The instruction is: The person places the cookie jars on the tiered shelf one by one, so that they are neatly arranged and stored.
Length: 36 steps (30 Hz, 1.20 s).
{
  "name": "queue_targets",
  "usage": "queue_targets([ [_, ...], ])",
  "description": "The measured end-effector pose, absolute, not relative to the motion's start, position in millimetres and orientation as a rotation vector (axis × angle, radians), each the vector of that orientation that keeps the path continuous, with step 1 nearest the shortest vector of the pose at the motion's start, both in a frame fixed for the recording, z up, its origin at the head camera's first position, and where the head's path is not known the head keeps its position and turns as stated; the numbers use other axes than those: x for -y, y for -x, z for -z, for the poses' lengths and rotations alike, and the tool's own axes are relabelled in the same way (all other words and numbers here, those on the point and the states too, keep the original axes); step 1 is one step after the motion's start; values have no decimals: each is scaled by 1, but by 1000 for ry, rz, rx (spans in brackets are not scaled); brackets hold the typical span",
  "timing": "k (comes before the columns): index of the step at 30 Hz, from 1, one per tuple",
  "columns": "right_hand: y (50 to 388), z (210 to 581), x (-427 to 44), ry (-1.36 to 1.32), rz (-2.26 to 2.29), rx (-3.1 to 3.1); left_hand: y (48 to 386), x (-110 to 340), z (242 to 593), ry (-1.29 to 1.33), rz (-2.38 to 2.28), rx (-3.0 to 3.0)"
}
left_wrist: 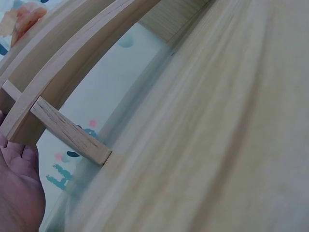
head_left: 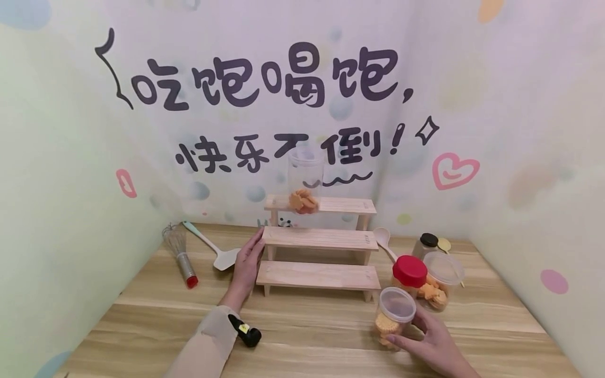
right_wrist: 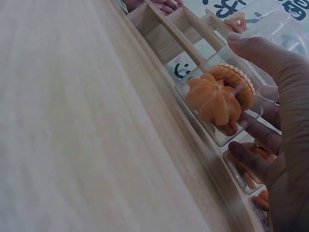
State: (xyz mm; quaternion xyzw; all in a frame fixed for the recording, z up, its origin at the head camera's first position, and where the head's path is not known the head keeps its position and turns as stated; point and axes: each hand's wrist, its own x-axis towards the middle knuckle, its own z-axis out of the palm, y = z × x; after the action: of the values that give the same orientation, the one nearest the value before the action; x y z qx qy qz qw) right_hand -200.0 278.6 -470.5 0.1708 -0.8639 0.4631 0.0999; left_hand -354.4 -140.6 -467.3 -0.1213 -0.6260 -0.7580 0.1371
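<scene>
My right hand [head_left: 432,341] grips a clear lidded jar [head_left: 396,315] of orange cookies near the table's front right. In the right wrist view, the thumb and fingers go round the jar, and a flower-shaped cookie [right_wrist: 217,99] shows through its wall. Whether the jar's base touches the table I cannot tell. My left hand [head_left: 248,260], fingers stretched out, rests against the left end of a three-step wooden shelf [head_left: 321,239]. The left wrist view has the left palm [left_wrist: 21,183] beside a board's end. A tall clear jar [head_left: 306,181] holding a few cookies stands on the top step.
Behind the gripped jar are a red-lidded jar [head_left: 410,270], another clear cookie jar [head_left: 439,283] and a black-capped bottle [head_left: 427,241]. A pale spoon [head_left: 385,241] lies right of the shelf. To its left lie a whisk [head_left: 181,257] and a white spatula [head_left: 226,258].
</scene>
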Motion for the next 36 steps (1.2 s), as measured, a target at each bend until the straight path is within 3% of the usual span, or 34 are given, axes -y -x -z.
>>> queue_targets([
  [36,201,477,-270,-560,-1453,2305,361,149,468,384,2230,1796],
])
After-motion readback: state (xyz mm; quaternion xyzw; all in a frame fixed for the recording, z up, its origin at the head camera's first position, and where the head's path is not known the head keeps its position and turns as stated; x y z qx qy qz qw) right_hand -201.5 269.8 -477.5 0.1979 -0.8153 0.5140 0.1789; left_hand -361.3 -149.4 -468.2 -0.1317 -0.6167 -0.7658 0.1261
